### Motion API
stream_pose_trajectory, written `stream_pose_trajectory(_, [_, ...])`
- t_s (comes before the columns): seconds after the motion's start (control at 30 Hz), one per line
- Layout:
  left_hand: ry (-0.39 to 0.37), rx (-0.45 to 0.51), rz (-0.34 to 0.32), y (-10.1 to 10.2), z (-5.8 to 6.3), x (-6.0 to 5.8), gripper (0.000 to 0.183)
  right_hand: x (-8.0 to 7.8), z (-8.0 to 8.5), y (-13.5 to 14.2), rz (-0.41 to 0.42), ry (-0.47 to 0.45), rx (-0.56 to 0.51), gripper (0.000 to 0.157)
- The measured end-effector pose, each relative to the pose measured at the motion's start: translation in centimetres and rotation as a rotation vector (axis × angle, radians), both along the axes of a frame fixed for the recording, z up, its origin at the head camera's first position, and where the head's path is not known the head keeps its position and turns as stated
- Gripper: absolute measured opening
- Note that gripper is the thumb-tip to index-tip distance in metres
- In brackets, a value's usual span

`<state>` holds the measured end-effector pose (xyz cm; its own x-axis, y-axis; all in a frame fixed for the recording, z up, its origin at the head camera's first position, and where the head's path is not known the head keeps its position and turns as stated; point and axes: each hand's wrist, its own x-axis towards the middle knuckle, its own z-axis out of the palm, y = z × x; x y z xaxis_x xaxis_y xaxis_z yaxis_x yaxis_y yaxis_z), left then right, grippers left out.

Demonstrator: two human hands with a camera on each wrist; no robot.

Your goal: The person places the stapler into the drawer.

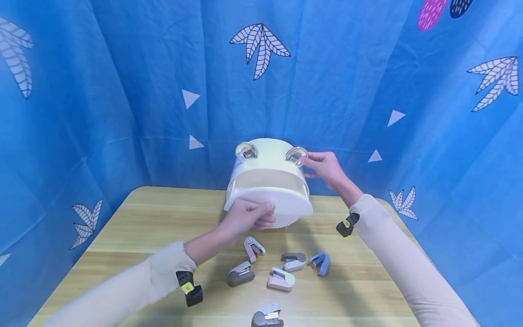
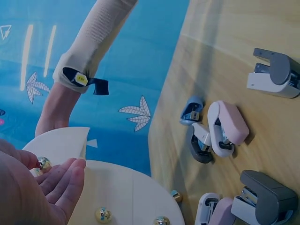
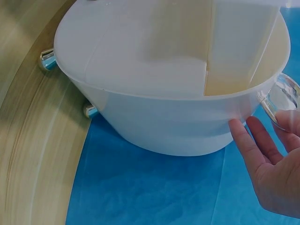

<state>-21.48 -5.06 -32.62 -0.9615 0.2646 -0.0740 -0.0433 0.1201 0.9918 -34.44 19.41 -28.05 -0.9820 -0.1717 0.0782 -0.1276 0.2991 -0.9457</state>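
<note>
A white rounded box [image 1: 269,152] with two shiny ear-like rings on top stands at the back of the table. Its upper drawer [image 1: 292,206] is pulled out toward me. My left hand [image 1: 247,213] pinches the small gold knob [image 2: 43,164] on that drawer's front. At the box's right side, my right hand [image 1: 324,168] grips the right ear-like ring [image 3: 281,101] between thumb and fingers, its other fingertips right at the box's side wall. Two more gold knobs show lower on the front in the left wrist view.
Several small staplers lie before the box: a pink-and-white one [image 1: 251,250], a dark grey one [image 1: 241,274], a grey-and-white one [image 1: 294,261], a blue one [image 1: 320,263], another pink one [image 1: 281,279] and a grey one [image 1: 267,316] nearest me. A blue curtain [image 1: 163,81] hangs behind the table.
</note>
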Motion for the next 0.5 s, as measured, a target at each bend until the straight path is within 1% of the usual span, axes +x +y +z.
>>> stream_pose_trajectory(0.17, [0.027,-0.025,-0.015,-0.2,-0.2,0.7,0.039,0.0,-0.1,-0.1,-0.024,-0.001,-0.001,0.035])
stream_pose_trajectory(0.3, [0.039,-0.030,-0.031,-0.3,-0.3,1.1,0.037,-0.1,-0.1,-0.1,-0.019,0.001,0.005,0.035])
stream_pose_trajectory(0.5, [0.046,-0.069,-0.041,-0.5,0.1,1.7,0.039,0.0,0.1,-0.2,-0.020,-0.005,0.005,0.035])
